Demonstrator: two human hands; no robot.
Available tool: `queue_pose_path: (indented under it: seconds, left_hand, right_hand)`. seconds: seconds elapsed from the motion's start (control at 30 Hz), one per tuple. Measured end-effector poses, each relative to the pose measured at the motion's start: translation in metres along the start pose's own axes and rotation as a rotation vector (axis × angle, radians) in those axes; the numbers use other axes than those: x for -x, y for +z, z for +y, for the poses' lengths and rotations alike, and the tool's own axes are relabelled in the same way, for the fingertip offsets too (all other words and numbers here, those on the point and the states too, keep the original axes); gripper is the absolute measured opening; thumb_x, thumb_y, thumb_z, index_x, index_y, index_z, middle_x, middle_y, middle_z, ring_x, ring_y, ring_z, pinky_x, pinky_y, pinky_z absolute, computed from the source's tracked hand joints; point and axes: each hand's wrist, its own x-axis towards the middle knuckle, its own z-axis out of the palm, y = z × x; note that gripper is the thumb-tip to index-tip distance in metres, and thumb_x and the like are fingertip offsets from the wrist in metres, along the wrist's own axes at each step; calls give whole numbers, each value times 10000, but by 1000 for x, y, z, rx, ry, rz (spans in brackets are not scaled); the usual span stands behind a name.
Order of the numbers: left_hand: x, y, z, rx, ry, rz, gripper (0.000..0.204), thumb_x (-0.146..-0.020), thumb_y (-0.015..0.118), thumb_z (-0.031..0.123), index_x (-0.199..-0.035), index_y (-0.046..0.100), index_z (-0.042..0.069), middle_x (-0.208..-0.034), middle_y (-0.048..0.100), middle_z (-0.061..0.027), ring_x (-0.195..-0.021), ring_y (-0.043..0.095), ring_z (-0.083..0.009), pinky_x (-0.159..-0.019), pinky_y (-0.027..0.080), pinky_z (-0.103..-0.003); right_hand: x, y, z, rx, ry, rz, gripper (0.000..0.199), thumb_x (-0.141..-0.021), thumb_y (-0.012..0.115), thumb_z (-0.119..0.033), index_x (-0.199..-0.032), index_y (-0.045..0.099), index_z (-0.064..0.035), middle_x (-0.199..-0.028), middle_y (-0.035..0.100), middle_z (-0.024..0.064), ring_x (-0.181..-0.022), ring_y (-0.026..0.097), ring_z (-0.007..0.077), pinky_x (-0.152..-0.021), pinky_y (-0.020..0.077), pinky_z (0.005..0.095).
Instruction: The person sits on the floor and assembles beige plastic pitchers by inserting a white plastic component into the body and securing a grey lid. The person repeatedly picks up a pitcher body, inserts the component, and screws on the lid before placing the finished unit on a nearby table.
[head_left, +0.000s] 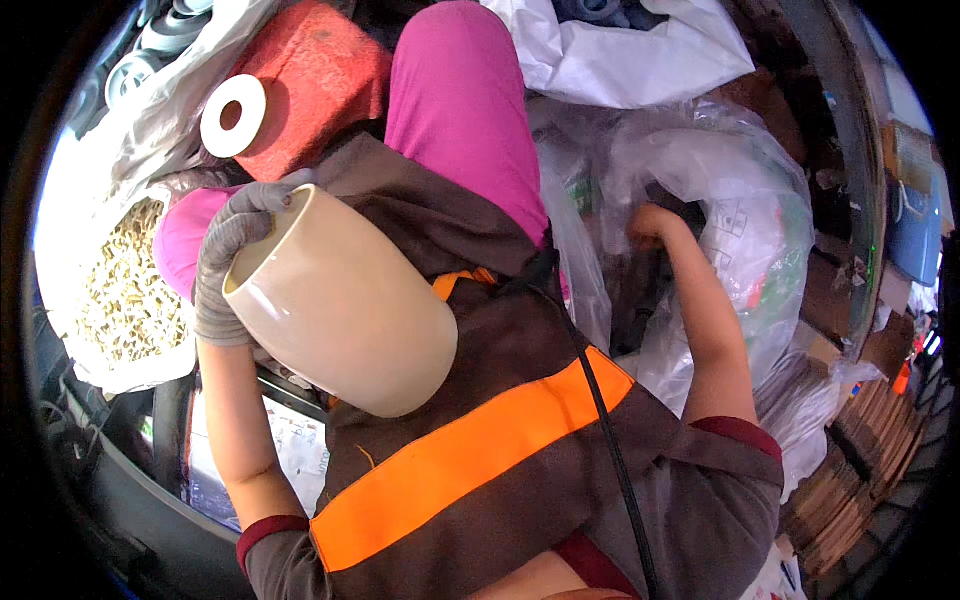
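Observation:
My left hand point(228, 262), in a grey knit glove, grips the rim of a large glossy cream vessel point(350, 310). The vessel is smooth and rounded like a vase. It lies tilted across my lap, with its rim end toward the glove and its rounded end toward my apron point(480, 430). To the right, my bare right hand point(652, 226) reaches down into a clear plastic bag point(750, 180). Its fingers are mostly hidden in the dark inside of the bag, so their hold does not show.
A white bag point(130, 290) of small brass-coloured pieces stands at the left. Beyond it are a red block point(310, 85) and a white ring point(234, 116). Grey plastic parts point(165, 35) fill the far left. Stacked brown cardboard point(850, 480) lies at the right.

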Motion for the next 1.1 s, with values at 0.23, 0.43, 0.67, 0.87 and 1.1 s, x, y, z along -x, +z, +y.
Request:
queue_pose_path:
  seconds: [0.23, 0.43, 0.67, 0.87, 1.1]
  left_hand:
    - [-9, -12, -9, -89, 63, -81, 289, -818, 511, 135, -1054, 582, -16, -1197, 578, -183, -1093, 557, -250, -957, 446, -345]
    - [-13, 0, -10, -31, 29, -60, 288, -823, 539, 151, -1044, 588, -26, -1199, 572, -190, -1108, 551, -261, -963, 443, -349]
    - [-22, -7, -11, -118, 61, -159, 272, -828, 540, 162, -1006, 597, -36, -1166, 584, -167, -1087, 551, -265, -944, 444, -346]
    - [-21, -5, -7, -126, 23, -192, 279, -853, 534, 146, -1040, 592, -52, -1166, 586, -159, -1096, 546, -259, -936, 440, -329]
    - [-27, -24, -17, -290, 207, -313, 227, -835, 539, 82, -1000, 621, -50, -1096, 606, -136, -1074, 563, -252, -920, 448, -319]
  right_hand:
    - [14, -44, 123, -260, 256, 253, 310, -781, 619, -258, -946, 583, 2, -897, 606, 158, -765, 583, 255, -653, 449, 379]
    - [8, -17, 146, -667, 229, 447, 479, -776, 656, -307, -1108, 511, 6, -1073, 561, 159, -950, 539, 272, -803, 411, 385]
    - [23, 41, 42, -864, 56, 909, 701, -770, 699, -365, -1296, 426, 10, -1278, 510, 161, -1166, 487, 292, -977, 368, 392]
    - [156, 36, 56, -408, 479, 1027, 825, -727, 722, -424, -1328, 378, 23, -1272, 504, 235, -1214, 453, 384, -989, 386, 426]
    - [125, 111, 190, 177, 715, 792, 528, -830, 562, -408, -1267, 521, -115, -1238, 575, 153, -1151, 541, 345, -944, 436, 443]
